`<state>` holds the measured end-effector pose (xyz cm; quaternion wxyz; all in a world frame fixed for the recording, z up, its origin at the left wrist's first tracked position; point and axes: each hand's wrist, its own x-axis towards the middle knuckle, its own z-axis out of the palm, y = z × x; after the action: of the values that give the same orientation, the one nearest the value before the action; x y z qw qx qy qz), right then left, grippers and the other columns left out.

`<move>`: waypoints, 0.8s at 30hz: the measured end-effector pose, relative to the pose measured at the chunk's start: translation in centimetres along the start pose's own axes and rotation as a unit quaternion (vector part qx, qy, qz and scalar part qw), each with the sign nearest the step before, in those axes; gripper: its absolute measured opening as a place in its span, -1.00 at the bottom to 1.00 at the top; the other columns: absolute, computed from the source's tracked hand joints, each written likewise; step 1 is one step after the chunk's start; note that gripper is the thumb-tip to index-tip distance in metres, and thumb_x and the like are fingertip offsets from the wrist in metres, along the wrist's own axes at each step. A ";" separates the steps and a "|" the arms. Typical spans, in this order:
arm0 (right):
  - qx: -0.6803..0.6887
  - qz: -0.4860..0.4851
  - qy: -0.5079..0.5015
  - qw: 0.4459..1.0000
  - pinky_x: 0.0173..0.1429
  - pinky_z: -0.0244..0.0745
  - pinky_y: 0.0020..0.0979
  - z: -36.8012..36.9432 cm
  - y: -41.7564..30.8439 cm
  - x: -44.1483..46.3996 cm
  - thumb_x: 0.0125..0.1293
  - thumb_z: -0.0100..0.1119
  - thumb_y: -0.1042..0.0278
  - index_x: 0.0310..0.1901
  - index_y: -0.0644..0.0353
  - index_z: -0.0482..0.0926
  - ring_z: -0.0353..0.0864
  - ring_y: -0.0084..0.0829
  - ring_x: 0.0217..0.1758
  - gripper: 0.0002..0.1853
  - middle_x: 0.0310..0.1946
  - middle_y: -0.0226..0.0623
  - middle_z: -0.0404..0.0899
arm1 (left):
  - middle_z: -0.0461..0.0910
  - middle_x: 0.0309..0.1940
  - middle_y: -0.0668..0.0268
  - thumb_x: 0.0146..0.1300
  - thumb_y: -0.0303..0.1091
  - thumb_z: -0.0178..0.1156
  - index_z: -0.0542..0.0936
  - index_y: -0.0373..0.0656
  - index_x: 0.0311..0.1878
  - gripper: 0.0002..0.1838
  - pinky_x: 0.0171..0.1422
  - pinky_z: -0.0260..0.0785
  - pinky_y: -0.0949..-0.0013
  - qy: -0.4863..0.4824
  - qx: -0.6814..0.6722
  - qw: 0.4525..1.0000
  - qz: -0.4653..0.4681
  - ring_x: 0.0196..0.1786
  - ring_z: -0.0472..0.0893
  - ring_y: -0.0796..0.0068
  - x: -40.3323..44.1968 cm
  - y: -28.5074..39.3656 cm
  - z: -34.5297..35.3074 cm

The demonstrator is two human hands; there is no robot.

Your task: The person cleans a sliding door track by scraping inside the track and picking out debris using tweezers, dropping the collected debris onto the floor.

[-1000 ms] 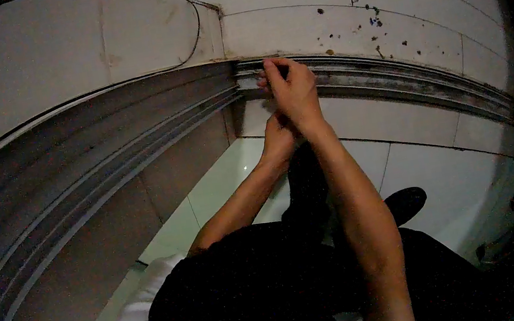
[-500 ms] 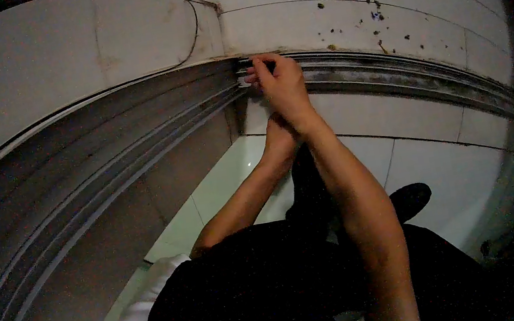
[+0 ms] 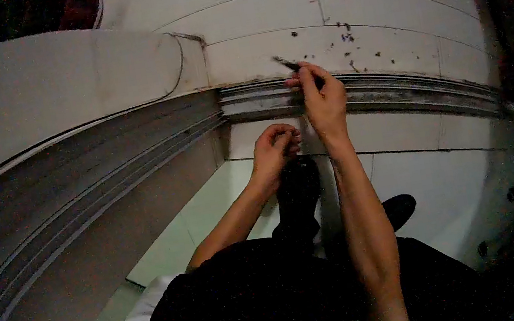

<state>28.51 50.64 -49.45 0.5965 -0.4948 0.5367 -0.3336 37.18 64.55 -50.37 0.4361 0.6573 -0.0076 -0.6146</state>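
My right hand (image 3: 326, 99) is closed on a small dark brush (image 3: 286, 63), its frayed tip pointing up and left over the tiles beyond the track. Beneath the hand runs the grimy metal sliding track (image 3: 260, 96), close to where it meets the left-hand frame. My left hand (image 3: 274, 151) hovers lower and to the left, above a dark shoe (image 3: 299, 170). Its fingers are curled together; whatever may be in them is hidden. Dark bits of debris (image 3: 346, 35) lie scattered on the pale floor tiles past the track.
A grey grooved frame (image 3: 89, 163) runs along the left, with a pale ledge (image 3: 56, 78) above it and a thin dark wire (image 3: 181, 65) at the ledge's end. My other shoe (image 3: 401, 210) is on the near tiles. Something dark red (image 3: 80, 10) stands at the far upper left.
My right hand has come away from the track's corner towards the right, and the brush now shows. My hands, overlapping before, are apart. The view has shifted slightly.
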 end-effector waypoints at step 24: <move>0.023 -0.007 -0.132 0.991 -0.08 0.66 -0.46 5.5 3.8 -2.8 0.58 0.14 0.31 0.17 0.28 0.64 0.75 -0.50 -0.14 -0.71 -0.17 -0.22 0.76 | 0.62 0.18 0.17 0.46 -0.47 0.11 0.50 -0.33 0.30 -0.61 0.26 0.45 0.33 0.018 0.048 0.998 0.025 0.17 0.61 0.36 0.1 0.4 -0.2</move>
<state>32.75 55.62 -52.57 0.6707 -0.5245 0.4424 -0.2817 37.57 64.36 -50.22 0.4191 0.6883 -0.0453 -0.5904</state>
